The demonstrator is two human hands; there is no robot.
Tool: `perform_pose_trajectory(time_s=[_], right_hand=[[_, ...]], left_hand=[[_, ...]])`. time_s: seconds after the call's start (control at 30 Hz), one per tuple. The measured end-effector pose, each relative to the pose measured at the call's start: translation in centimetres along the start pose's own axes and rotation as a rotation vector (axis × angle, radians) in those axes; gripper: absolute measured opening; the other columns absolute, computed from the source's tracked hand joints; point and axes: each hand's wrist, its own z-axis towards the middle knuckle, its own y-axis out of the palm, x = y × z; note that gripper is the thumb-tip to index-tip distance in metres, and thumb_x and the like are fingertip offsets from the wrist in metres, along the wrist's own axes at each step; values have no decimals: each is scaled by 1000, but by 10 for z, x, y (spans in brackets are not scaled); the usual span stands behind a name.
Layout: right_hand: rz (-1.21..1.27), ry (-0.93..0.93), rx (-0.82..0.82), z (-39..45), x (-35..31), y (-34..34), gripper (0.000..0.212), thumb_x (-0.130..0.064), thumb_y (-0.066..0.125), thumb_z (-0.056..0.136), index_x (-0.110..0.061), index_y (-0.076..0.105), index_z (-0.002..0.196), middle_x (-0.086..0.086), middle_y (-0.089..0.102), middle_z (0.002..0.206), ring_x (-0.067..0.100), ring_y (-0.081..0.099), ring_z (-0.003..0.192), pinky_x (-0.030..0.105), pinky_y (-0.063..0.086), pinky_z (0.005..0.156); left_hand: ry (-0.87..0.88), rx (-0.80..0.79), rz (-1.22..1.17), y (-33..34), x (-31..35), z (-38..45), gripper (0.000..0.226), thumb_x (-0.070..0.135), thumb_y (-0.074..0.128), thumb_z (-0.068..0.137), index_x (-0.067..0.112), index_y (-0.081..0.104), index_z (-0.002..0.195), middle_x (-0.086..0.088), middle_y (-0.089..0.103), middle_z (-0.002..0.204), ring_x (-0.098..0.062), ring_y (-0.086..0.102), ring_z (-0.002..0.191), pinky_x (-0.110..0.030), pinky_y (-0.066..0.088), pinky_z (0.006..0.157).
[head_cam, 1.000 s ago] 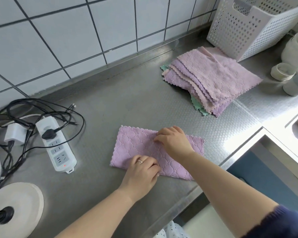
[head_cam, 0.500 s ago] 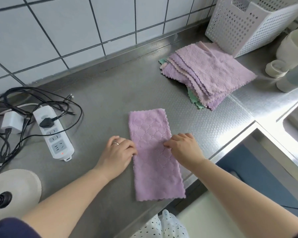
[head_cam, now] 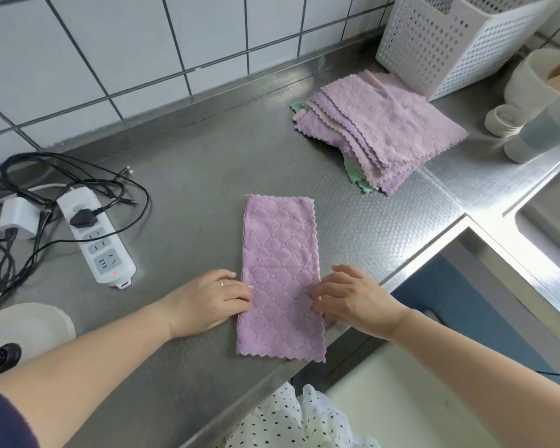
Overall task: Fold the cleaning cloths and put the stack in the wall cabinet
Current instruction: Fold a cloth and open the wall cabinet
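Observation:
A purple quilted cloth (head_cam: pixel 280 273), folded into a long strip, lies flat on the steel counter (head_cam: pixel 191 176), with its near end by the front edge. My left hand (head_cam: pixel 212 300) rests at the strip's left edge, bent fingertips on the fabric and the thumb on the counter. My right hand (head_cam: pixel 353 300) sits at the right edge, fingertips touching the cloth. A loose pile of unfolded cloths (head_cam: pixel 379 130), mostly purple with a green one underneath, lies at the back right. The wall cabinet is out of view.
A white perforated basket (head_cam: pixel 450 43) stands behind the pile. White containers (head_cam: pixel 530 88) and a sink (head_cam: pixel 550 227) are on the right. A power strip (head_cam: pixel 97 237) with tangled black cables and a white lid (head_cam: pixel 13 337) lie on the left.
The strip was turned from lying crosswise to pointing away from me. My hands slid from its middle to its two long edges.

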Motion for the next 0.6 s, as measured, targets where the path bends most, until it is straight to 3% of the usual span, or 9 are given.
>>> perform_pose_trajectory(time_s=[0.2,0.3,0.43,0.53,0.6], right_hand=[[-73,25,114,18,6,1,22,-23,44,95,-26,66,95,-7,65,100,19,60,93,38,40,101],[-27,76,115,15,-3,4,31,-23,34,100,-22,64,91,-6,63,93,19,59,87,34,44,94],[293,423,181,16,-18,-4,15,-10,52,87,-13,64,97,-1,66,88,19,62,83,33,54,76],[656,803,194,28,-19,-21,19,-5,54,89,-16,60,104,-6,65,99,11,59,94,25,47,83],[804,927,254,41,-12,-29,12,-12,54,90,-23,58,95,-11,64,93,3,59,88,19,45,77]], left_hand=[[-71,-1,-43,-4,-14,2,20,16,51,86,26,58,102,8,62,110,-9,63,104,-32,38,96],[-75,-25,-61,1,-8,-1,21,24,55,86,26,58,107,8,60,113,-8,62,105,-32,38,97],[-193,-5,-138,4,9,-4,31,36,54,83,27,56,112,12,62,114,-3,58,106,-25,35,99],[-450,194,-383,-3,21,6,34,29,54,79,25,58,113,9,67,107,-4,57,98,-11,36,93],[-698,354,-619,-9,24,18,33,30,51,79,31,57,112,12,68,106,-2,59,98,-5,38,86]])
